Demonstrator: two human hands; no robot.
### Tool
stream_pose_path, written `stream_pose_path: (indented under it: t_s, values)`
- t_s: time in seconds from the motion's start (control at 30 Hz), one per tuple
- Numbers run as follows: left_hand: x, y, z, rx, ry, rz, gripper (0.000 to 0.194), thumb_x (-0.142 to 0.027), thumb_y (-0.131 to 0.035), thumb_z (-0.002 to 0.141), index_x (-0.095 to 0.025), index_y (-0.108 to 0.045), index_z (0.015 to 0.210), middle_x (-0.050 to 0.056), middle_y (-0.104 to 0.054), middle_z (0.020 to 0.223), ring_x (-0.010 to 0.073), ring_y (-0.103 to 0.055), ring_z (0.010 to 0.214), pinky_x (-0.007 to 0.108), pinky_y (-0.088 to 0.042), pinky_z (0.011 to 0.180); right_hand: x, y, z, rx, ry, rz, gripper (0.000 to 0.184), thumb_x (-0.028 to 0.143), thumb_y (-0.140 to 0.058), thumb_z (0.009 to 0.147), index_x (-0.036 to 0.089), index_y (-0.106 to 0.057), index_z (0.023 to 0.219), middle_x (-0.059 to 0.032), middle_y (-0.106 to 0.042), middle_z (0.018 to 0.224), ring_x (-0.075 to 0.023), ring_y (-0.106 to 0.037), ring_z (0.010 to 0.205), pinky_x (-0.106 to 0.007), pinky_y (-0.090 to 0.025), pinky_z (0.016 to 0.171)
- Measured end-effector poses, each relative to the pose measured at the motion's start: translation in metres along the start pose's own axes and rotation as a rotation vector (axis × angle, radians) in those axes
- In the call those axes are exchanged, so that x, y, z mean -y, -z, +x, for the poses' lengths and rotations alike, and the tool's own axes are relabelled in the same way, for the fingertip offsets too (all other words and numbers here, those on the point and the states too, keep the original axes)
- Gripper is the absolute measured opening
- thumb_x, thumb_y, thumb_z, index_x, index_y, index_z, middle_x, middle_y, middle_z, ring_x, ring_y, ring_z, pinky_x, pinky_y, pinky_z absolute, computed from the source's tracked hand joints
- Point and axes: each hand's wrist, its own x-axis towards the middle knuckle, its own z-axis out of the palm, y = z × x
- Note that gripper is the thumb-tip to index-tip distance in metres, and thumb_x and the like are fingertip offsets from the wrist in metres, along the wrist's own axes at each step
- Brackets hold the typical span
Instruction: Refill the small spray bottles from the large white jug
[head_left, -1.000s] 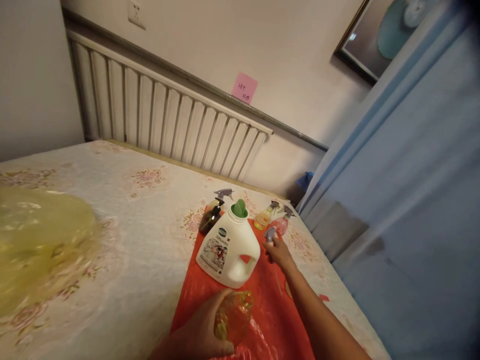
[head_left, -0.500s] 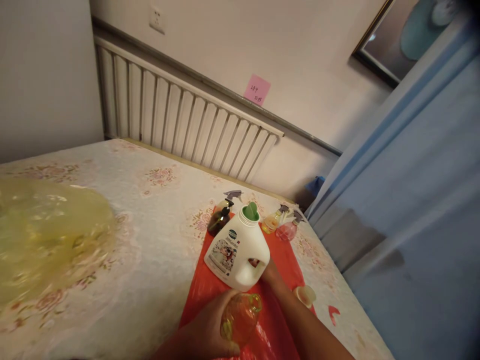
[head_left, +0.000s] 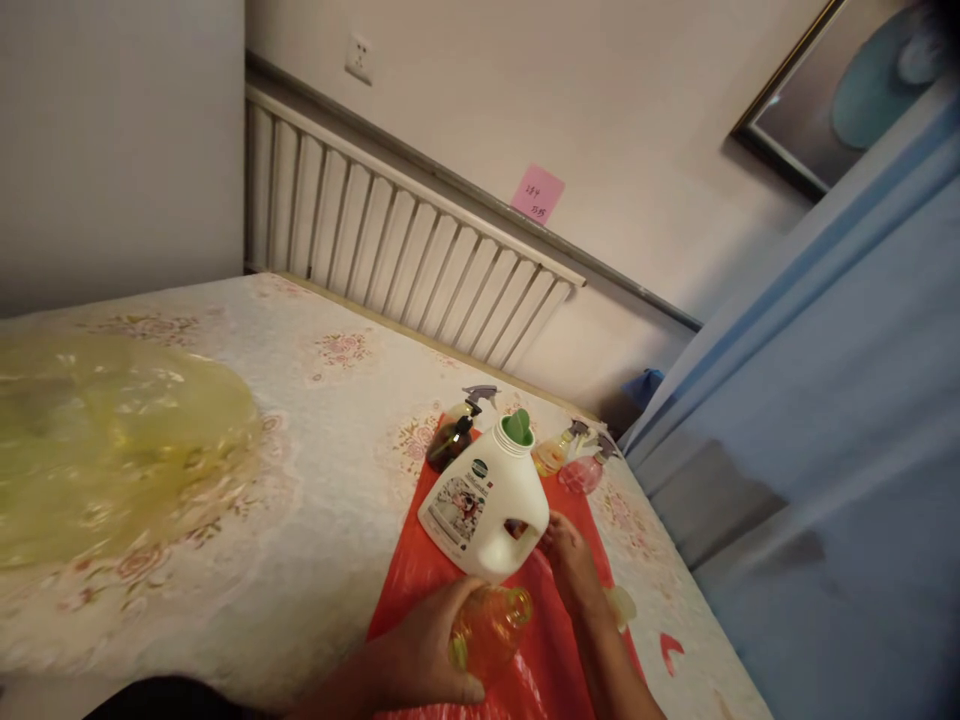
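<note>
A yellow bag (head_left: pixel 120 450) lies well left of the white jug (head_left: pixel 491 490). The left hand (head_left: pixel 427 645) grips a clear bottle (head_left: pixel 491 630) just in front of the jug. A dark pump bottle (head_left: pixel 448 445) is behind the jug's left side. The jug sits on a red sheet (head_left: pixel 551 615). A yellow sprayer (head_left: pixel 551 457) is behind the jug's right side. The right hand (head_left: pixel 566 545) is by the jug's right edge; I cannot tell if it grips anything. A pink sprayer (head_left: pixel 582 475) is farther right of the jug.

Looks to me like a room in a home: radiator (head_left: pixel 397 240) along the wall (head_left: pixel 637 130), framed picture (head_left: pixel 806 95), blue curtain (head_left: pixel 847 400), flowered cloth (head_left: pixel 341 440) spread out here
</note>
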Motion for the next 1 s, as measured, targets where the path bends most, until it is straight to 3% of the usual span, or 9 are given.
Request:
stream_pose_path:
  t_s: [0.13,0.3,0.4,0.7,1.0]
  values:
    - [0.003,0.0,0.0,0.004,0.006,-0.009,0.094,-0.019,-0.078,0.051,-0.028,-0.04,0.137,0.005,-0.052,0.138,0.0318,-0.047,0.126,0.044,-0.037,0.109,0.004,-0.013,0.0,0.06,-0.004,0.037,0.04,0.044,-0.076,0.065,0.017,-0.071,0.094,-0.0087,-0.074,0.091,-0.026,-0.067,0.086,-0.036,-0.052,0.079]
    - [0.011,0.0,0.001,0.012,-0.059,-0.025,0.093,-0.025,-0.081,0.051,-0.027,-0.042,0.136,0.004,-0.053,0.136,0.0307,-0.05,0.123,0.041,-0.039,0.107,-0.004,-0.026,0.011,-0.003,-0.016,0.034,0.03,0.036,-0.08,0.059,0.015,-0.066,0.076,-0.0003,-0.067,0.059,-0.0153,-0.057,0.053,-0.025,-0.045,0.052]
    - [0.011,0.001,0.002,0.012,-0.041,-0.029,0.094,-0.023,-0.081,0.049,-0.026,-0.043,0.135,0.005,-0.054,0.135,0.0317,-0.05,0.122,0.043,-0.04,0.106,-0.006,-0.034,0.013,-0.025,-0.022,0.023,0.027,0.037,-0.077,0.062,0.017,-0.059,0.063,0.0043,-0.057,0.044,-0.0117,-0.048,0.043,-0.024,-0.038,0.046]
    - [0.011,0.005,-0.001,0.002,-0.037,-0.022,0.091,-0.033,-0.081,0.052,-0.031,-0.045,0.135,0.004,-0.056,0.133,0.0336,-0.053,0.118,0.043,-0.044,0.101,0.02,-0.053,0.031,-0.037,-0.031,-0.053,0.024,0.033,-0.075,0.061,0.018,-0.056,0.063,0.0066,-0.051,0.04,-0.0096,-0.041,0.038,-0.022,-0.03,0.042]
    - [0.005,0.007,-0.002,0.005,-0.011,-0.001,0.084,-0.036,-0.083,0.05,-0.032,-0.049,0.127,0.002,-0.061,0.123,0.032,-0.057,0.111,0.04,-0.048,0.095,0.052,-0.076,0.045,-0.001,0.02,-0.087,0.027,0.031,-0.078,0.056,0.019,-0.057,0.068,0.008,-0.051,0.044,-0.0094,-0.041,0.039,-0.022,-0.03,0.041]
